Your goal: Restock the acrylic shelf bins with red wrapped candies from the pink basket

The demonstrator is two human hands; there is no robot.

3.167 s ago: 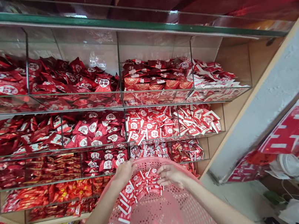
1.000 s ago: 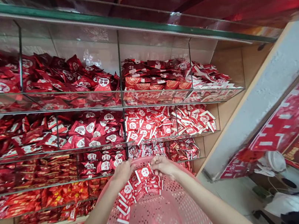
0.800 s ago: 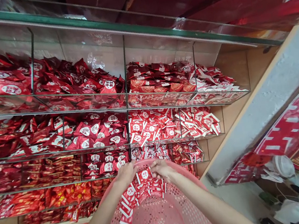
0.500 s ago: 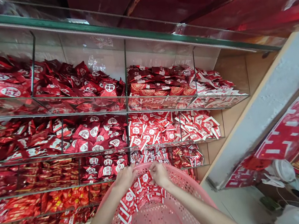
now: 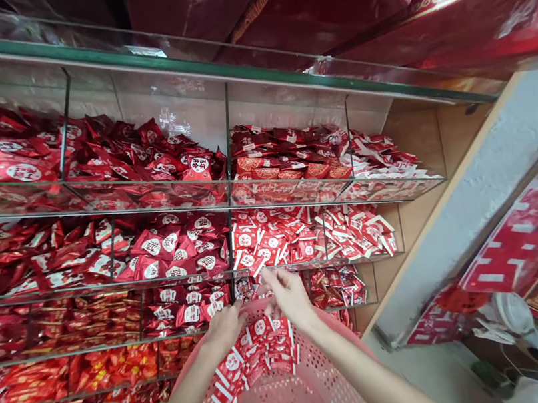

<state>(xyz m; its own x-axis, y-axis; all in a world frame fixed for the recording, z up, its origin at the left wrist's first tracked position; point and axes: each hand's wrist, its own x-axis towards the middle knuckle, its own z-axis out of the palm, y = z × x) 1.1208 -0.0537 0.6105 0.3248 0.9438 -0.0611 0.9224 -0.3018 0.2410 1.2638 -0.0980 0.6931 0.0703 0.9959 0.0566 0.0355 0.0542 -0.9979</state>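
Note:
A pink perforated plastic basket [image 5: 332, 353] is tilted against the shelf front. Small red-and-white packets [image 5: 233, 368] lie in it, heaped along the side nearest the shelves. At its upper rim my left hand [image 5: 225, 326] is closed, fingers wrapped over the edge. My right hand [image 5: 291, 298] is just above that rim, in front of a compartment of small packets. Its index finger points up toward the glass shelf edge and its thumb stands apart, so it looks open. The hand itself covers part of that compartment.
Glass shelves with dividers hold red packets [image 5: 169, 243] in several compartments. A thick glass shelf edge [image 5: 208, 66] runs above, with large dark red boxes [image 5: 345, 1] over it. To the right are a pale wall [image 5: 487, 175] and a white cup-like container [image 5: 513, 313].
My right hand has come off the basket rim and moved up slightly toward the shelf, its fingers spreading. My left hand still grips the rim. The view has shifted slightly.

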